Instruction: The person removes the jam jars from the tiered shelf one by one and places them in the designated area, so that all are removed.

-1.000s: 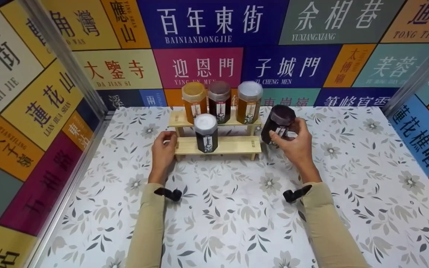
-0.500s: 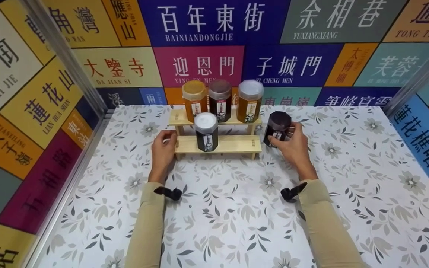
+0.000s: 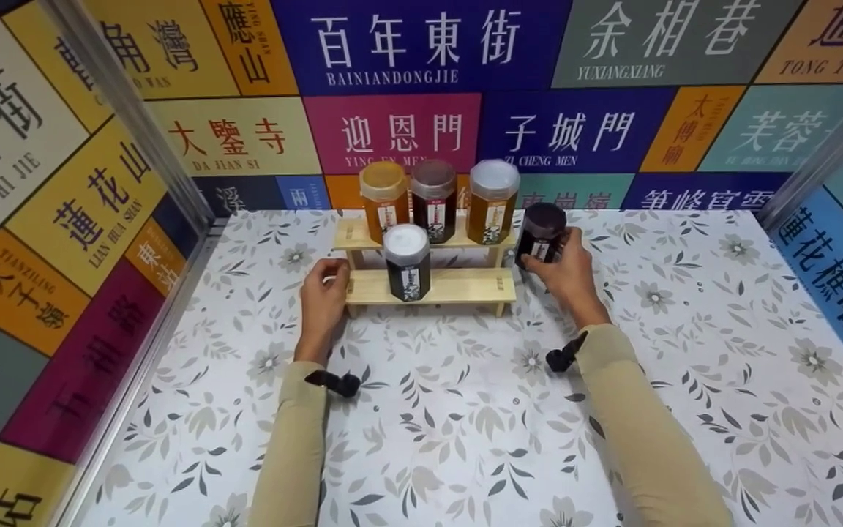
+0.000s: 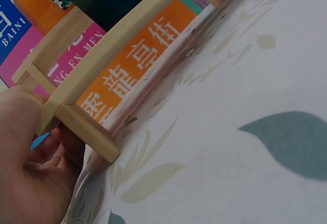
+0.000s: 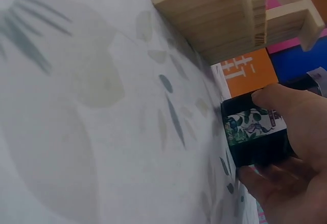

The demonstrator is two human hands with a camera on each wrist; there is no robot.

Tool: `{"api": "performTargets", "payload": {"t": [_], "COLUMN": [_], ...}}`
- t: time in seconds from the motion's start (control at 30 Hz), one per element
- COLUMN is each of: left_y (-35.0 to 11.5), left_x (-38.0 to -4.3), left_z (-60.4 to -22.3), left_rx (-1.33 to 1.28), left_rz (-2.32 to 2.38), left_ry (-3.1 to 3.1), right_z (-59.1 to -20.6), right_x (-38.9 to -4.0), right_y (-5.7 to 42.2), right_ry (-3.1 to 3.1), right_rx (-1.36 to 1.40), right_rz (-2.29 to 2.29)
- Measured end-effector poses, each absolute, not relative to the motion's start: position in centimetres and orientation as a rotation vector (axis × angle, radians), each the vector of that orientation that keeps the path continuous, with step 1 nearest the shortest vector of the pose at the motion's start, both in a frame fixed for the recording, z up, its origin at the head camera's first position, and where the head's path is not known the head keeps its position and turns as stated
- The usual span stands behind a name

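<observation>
A two-tier wooden display rack (image 3: 465, 286) stands on the table. My left hand (image 3: 323, 298) grips the left end of its lower board; in the left wrist view the thumb lies over the board (image 4: 102, 60) and fingers curl below. Just right of the rack, my right hand (image 3: 570, 272) holds a dark jar (image 3: 543, 225) with a dark lid, thumb on the near side. In the right wrist view this jar (image 5: 255, 127) shows a printed label, its base close to the tablecloth. One black jar with a white lid (image 3: 407, 263) sits on the lower tier.
Along the upper tier stand an orange jar (image 3: 383, 205), a dark red jar (image 3: 435, 201) and an amber jar with a whitish lid (image 3: 493, 201). A floral cloth (image 3: 436, 424) covers the table. Panels with printed signs (image 3: 392, 132) enclose the back and sides.
The dark jar in my right hand was tilted, then came upright and lower; now it is farther back and slightly left. My left hand and the rack have stayed in place.
</observation>
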State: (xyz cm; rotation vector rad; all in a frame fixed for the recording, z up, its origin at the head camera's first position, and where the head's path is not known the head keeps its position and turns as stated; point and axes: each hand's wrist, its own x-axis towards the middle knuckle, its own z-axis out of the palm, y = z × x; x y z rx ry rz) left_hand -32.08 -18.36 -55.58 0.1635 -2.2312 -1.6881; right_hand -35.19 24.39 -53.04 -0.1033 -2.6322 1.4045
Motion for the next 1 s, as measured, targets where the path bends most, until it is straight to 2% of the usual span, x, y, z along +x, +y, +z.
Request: {"api": "performTargets", "payload": {"t": [0.33, 0.57, 0.83, 1.0], "left_y": [-18.2, -18.4, -18.4, -18.2], "left_x": [-32.0, -32.1, -32.2, -32.1], "left_z": [-55.8, -55.7, -55.7, -55.7], "left_rx": [0.173, 0.157, 0.167, 0.167], "left_rz": [-1.680, -1.665, -1.682, -1.692], "left_ry": [-2.251, -2.240, -2.233, -2.223], "right_z": [-53.2, -51.7, -50.1, -50.7], "right_x": [-33.5, -31.5, -28.8, -28.0], "right_y": [24.4, 23.2, 18.7, 15.5], "right_ry": [-2.570, -2.410, -2.140, -2.102], "right_rx": [-0.143, -0.095, 0.016, 0.096], "right_rz": [1.596, 1.435, 1.536, 1.693]}}
